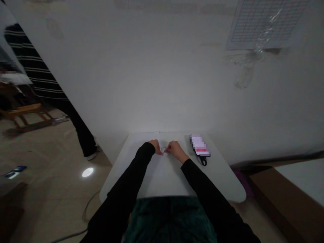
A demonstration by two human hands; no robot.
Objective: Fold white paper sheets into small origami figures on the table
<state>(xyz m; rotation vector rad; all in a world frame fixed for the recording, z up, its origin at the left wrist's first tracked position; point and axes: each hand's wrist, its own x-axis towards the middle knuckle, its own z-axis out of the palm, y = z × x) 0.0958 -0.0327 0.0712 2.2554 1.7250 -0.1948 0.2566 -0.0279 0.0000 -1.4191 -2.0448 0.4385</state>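
Observation:
Both my hands are together at the middle of the white folding table (162,179). My left hand (155,147) and my right hand (176,151) pinch a small white and pink item (165,151) between their fingertips. The item is too small and too dim to name. To the right of my right hand lies a flat white and red object with its surface blurred out (199,146), trailing a black strap (203,161). Black sleeves cover both my arms.
A white wall (162,67) rises behind the table, with a wire grid (265,23) high on it. A person in a striped top and black trousers (37,67) stands at the left, beside a wooden stool (22,113). A cable (86,216) lies on the floor.

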